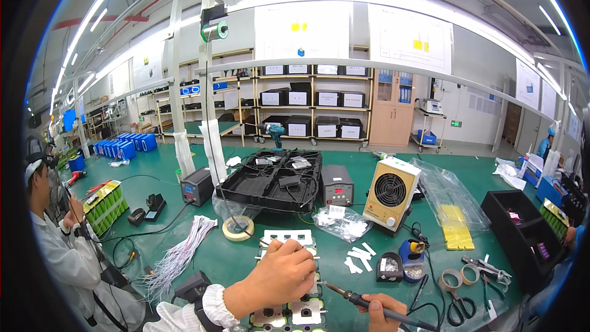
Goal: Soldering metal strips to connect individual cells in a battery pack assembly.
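My right hand (382, 312) grips a soldering iron (359, 300) like a pen, its tip pointing left at the edge of a battery pack (305, 312). The pack has pale plates with dark square spots and lies in front of me. Above it, my left hand (276, 280) is closed in a pinch. A thin solder wire (246, 232) runs down from a green spool (215, 31) on the post to my left fingers. The hand hides the middle of the pack and the wire's end.
A black tray (270, 178) with parts stands behind the pack, beside a soldering station (337, 185) and a fan unit (391, 193). Bundled white wires (184, 252) and a tape roll (238, 228) lie left; scissors (461, 308) and pliers (487, 292) lie right. A co-worker (67, 252) sits at left.
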